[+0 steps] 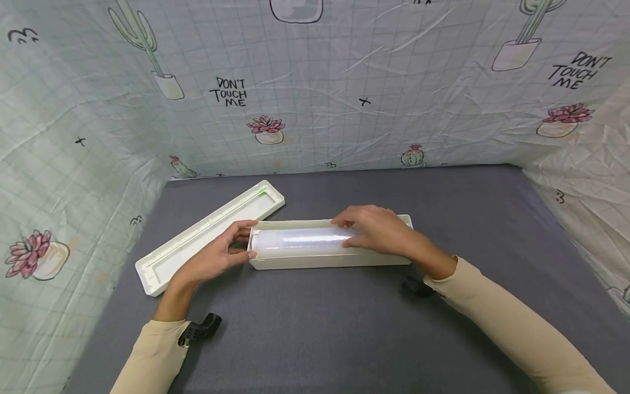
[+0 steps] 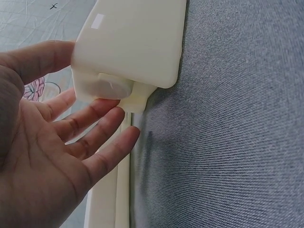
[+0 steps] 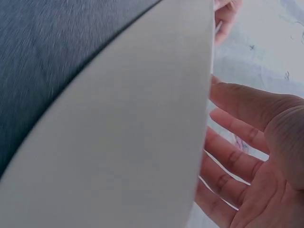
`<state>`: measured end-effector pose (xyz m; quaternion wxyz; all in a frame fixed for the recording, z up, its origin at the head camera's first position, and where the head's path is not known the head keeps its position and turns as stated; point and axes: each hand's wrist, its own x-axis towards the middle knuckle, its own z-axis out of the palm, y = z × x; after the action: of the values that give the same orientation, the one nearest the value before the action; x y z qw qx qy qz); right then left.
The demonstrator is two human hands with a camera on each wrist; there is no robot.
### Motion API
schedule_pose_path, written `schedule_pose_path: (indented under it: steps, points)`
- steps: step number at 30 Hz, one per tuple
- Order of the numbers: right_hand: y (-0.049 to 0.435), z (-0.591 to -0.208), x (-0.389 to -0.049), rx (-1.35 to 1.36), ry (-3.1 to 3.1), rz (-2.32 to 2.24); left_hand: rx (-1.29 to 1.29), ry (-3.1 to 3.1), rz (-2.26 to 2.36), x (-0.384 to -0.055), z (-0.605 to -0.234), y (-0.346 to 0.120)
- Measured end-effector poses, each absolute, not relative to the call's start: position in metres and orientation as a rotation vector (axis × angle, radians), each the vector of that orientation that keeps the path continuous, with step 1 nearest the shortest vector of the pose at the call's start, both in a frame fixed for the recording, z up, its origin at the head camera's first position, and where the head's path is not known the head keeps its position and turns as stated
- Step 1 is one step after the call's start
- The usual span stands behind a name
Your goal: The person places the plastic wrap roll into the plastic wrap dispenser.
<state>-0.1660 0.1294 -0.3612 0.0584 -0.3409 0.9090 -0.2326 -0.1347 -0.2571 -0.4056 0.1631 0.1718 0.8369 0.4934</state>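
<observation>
Apparently, the left hand (image 1: pixel 216 254) grips the cream dispenser box (image 1: pixel 330 261) at its 9 o'clock end, presumably to steady it. Cling-film roll (image 1: pixel 300 239) lies lengthwise inside. Right hand (image 1: pixel 376 230) straddles it toward 3 o'clock; whether fingers pinch, cannot tell. Lid (image 1: pixel 204 232) sits at 9 o'clock, likely aside for access.

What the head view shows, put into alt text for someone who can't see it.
A person's left hand holds the left end of a long cream box, while their right hand curls over the translucent roll inside. A matching lid lies slanted to the left on a gray surface, before a plant-printed cloth.
</observation>
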Motion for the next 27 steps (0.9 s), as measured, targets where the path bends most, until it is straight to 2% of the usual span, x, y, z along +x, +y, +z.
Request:
schedule_pose_path:
  steps: [17,27]
  points:
    - [0.196,-0.346,-0.169,-0.837,2.854,-0.751,0.501,2.386,1.361,-0.137,-0.403,-0.258]
    - [0.227,-0.351,-0.170,-0.723,2.892,-0.746,0.520,2.390,1.380,-0.137,-0.405,-0.258]
